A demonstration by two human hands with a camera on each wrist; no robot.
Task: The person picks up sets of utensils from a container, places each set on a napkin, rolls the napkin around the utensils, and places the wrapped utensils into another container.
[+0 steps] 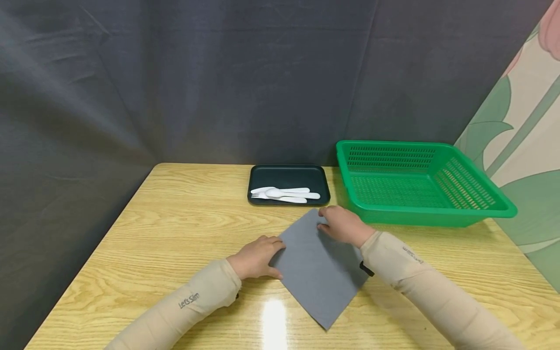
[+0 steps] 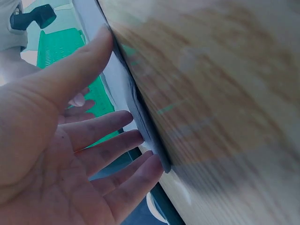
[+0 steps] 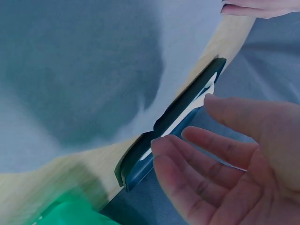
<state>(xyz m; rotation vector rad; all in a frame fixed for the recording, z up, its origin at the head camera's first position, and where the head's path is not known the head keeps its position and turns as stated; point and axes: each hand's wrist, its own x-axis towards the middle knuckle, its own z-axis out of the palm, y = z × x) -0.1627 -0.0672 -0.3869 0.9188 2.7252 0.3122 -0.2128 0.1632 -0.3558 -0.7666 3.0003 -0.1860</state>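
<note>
A grey cloth napkin [image 1: 321,279] lies flat on the wooden table, turned so that one corner points toward me. At its left corner, my left hand [image 1: 258,257] touches the edge with thumb and fingers spread apart. In the left wrist view, the fingertips [image 2: 152,161] meet the napkin's edge and pinch nothing. My right hand [image 1: 343,224] is at the far corner, its fingers gently bent. The right wrist view shows that hand [image 3: 225,164] with a gap between thumb and fingers and nothing held; whether it touches the cloth I cannot tell.
Just beyond the napkin stands a black tray [image 1: 288,174] holding a white plastic knife [image 1: 295,190], fork [image 1: 288,199] and spoon [image 1: 275,193]. A green perforated basket [image 1: 437,214] is at the back right, close to my right hand. Behind the table [image 1: 175,218] hangs a dark curtain [image 1: 245,87].
</note>
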